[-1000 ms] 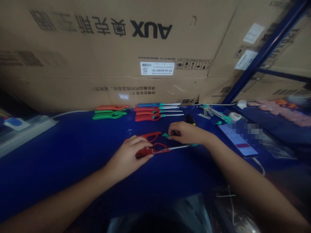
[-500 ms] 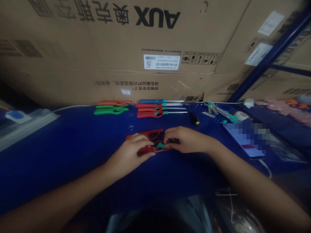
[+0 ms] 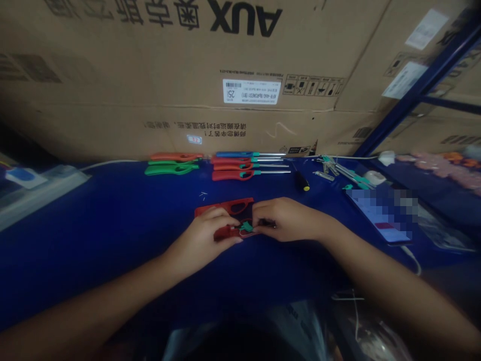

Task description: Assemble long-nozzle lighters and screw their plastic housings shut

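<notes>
My left hand is closed around a red lighter handle half, its open inner side showing. A small green trigger sits at the right end of this half, with a thin pale wire running beside it. The fingertips of my right hand pinch at the trigger's right edge; part of what they touch is hidden. Just behind, on the table, lies another red handle shell with a finger loop, partly covered by my left hand.
Behind lie several assembled red lighters, a blue lighter, green handle shells, and an orange one. A black screwdriver, loose lighter parts and a phone are to the right. Cardboard stands at the back.
My right fingertips have moved slightly down and left against the green trigger. My left hand keeps its hold on the red handle half. The view has tilted down a little.
</notes>
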{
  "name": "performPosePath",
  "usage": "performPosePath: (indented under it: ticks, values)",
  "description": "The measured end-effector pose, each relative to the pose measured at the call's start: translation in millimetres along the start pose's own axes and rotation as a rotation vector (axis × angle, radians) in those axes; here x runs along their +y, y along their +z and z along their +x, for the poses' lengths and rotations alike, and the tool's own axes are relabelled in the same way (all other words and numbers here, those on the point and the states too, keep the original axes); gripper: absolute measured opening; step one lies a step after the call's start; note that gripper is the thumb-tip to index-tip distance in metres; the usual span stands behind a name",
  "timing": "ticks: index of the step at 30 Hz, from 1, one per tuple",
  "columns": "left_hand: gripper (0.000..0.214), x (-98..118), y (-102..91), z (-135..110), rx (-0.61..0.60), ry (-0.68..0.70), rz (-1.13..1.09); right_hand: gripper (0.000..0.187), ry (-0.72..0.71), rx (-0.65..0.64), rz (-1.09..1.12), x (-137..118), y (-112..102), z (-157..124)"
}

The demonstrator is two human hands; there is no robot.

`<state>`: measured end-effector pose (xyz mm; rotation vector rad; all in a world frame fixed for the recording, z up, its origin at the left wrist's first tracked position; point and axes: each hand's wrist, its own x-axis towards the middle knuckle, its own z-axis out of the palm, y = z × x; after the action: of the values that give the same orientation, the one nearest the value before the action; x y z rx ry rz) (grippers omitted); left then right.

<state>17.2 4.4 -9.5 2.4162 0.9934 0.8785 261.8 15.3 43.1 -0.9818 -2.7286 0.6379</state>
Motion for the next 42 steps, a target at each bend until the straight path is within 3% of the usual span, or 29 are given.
performPosePath:
  ticks: [16, 26, 42]
  values:
    - [0.023, 3.5, -1.6, 3.6, -0.063, -0.112, -0.068, 0.011, -0.139, 0.007, -0.085, -0.8, 1.7, -1.7]
    - [0.021, 5.9, -1.4, 4.4, -0.072, -0.132, -0.079, 0.013, -0.131, 0.005, -0.009, -2.8, 2.4, -1.4]
    - [0.021, 9.3, -2.9, 4.2, -0.076, -0.139, -0.077, 0.014, -0.133, -0.006, -0.061, -3.1, 3.2, -1.0]
